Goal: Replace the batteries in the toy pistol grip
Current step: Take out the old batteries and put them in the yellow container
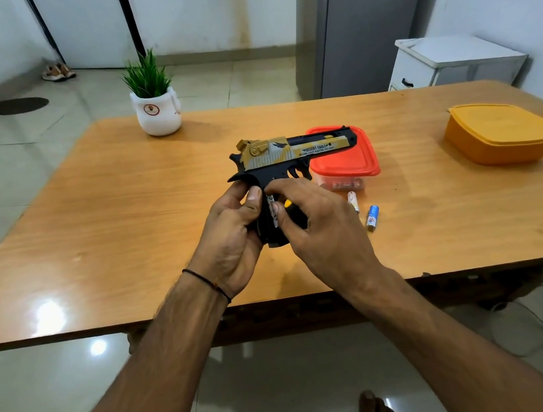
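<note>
- Right hand (318, 230) curls over the grip, thumb and forefinger pinching its open side; seat what looks like a cell squarely.
- Left hand (232, 231) grips the toy pistol (290, 153) from behind, above the table (125, 207); brace it firmly.
- Blue battery (372, 218) lies nearby.

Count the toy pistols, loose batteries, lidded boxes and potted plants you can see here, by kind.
Toy pistol: 1
Loose batteries: 2, a white battery and a blue battery
Lidded boxes: 2, a red-lidded box and an orange box
Potted plant: 1
Total: 6
</note>
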